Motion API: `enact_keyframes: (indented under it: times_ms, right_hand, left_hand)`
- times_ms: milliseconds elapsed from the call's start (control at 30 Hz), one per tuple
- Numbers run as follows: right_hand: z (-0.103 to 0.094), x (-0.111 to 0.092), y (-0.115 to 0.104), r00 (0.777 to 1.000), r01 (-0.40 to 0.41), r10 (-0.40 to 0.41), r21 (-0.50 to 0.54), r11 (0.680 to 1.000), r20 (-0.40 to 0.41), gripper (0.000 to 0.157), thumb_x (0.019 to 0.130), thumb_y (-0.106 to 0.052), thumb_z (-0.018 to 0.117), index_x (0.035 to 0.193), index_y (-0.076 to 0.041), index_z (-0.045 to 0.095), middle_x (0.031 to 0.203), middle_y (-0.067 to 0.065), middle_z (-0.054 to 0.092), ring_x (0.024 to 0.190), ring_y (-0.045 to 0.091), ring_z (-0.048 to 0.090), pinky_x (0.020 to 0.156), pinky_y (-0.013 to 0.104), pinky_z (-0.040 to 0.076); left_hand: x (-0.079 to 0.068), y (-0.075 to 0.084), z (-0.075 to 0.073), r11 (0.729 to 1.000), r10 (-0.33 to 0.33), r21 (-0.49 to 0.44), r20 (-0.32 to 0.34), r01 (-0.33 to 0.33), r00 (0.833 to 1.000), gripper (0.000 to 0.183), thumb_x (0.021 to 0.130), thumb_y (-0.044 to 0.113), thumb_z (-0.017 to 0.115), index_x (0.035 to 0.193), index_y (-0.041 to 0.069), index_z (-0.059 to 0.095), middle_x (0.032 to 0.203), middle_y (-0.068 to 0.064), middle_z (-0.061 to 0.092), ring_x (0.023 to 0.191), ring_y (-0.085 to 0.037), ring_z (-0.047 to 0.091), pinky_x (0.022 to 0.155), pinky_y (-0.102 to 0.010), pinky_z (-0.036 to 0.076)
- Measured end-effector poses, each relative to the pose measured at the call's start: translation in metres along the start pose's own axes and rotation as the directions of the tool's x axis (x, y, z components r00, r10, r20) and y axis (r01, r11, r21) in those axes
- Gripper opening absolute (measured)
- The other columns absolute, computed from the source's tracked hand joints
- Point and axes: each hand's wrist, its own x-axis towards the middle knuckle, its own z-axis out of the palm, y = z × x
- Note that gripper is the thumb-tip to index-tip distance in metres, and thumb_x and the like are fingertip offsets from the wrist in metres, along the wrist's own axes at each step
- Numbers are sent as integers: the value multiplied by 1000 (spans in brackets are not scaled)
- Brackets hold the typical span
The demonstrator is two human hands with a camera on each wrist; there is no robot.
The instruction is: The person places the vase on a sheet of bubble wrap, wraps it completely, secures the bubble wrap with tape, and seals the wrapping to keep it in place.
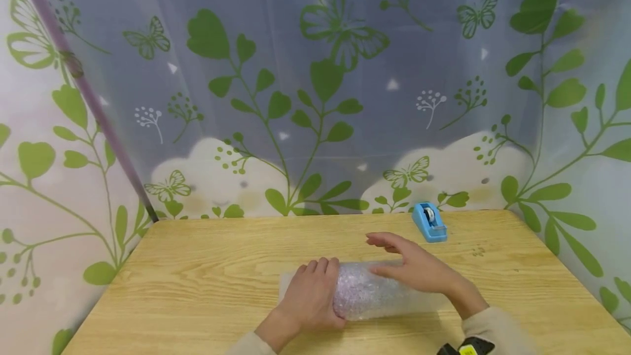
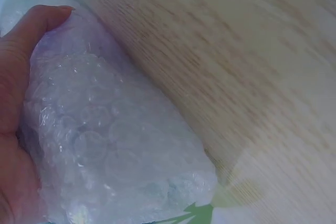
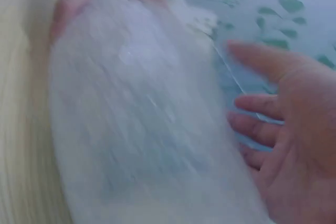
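A roll-shaped bundle in clear bubble wrap (image 1: 365, 292) lies sideways on the wooden table, with a purplish tint showing through its left part. My left hand (image 1: 310, 297) grips the bundle near its left end, fingers over the top and thumb along the near side. Above the right half hovers my right hand (image 1: 424, 267), its fingers extended and holding nothing. The right wrist view, somewhat blurred, shows that hand's fingers (image 3: 257, 129) beside the wrap, apart from it. What the wrap encloses cannot be made out.
A blue tape dispenser (image 1: 430, 223) with a roll of tape stands at the table's back right. The wooden table (image 1: 212, 273) ends at a leaf-and-butterfly patterned curtain (image 1: 276, 97) behind, with more patterned fabric at both sides.
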Motion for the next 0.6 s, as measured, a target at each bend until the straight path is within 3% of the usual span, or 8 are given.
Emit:
enact_keyframes:
  times_ms: [133,300,400,500,600]
  right_hand:
    - [-24,-16,20,988,-12,18,43,999,-152,44,97,-32,55,136,-13,49,133,7,53,118,28,52,95,42,44]
    - [-47,-35,55,941,-94,130,128,987,-313,44,100,-31,49,131,0,50,124,17,58,106,23,60,83,30,50]
    - [-55,-43,72,908,-129,215,251,959,-359,53,101,-36,44,133,6,45,121,17,59,101,14,62,83,30,52]
    - [-61,-47,84,878,-147,301,387,910,-373,61,100,-42,42,134,9,41,116,10,62,98,11,63,82,30,52]
    - [-64,-47,92,847,-194,379,447,873,-373,63,99,-44,43,133,9,39,109,4,63,94,10,64,80,28,52]
  left_hand:
    - [-1,0,-1,1000,-5,7,-4,5,1000,93,52,64,76,117,6,45,94,-5,52,82,-20,54,72,-34,48]
    - [-2,0,-2,1000,-15,8,-9,15,1000,92,52,64,77,115,6,44,92,-4,51,81,-20,54,71,-33,47]
    - [-2,0,-1,1000,-13,5,-13,13,1000,92,51,64,77,115,6,44,92,-4,51,80,-20,53,70,-33,47]
    - [-2,0,0,1000,-19,-12,-10,18,1000,90,52,62,76,115,6,44,92,-4,51,81,-19,53,71,-33,47]
    - [-2,1,0,999,-28,-24,-2,27,1000,89,53,61,75,115,6,44,93,-4,51,82,-19,53,71,-33,47]
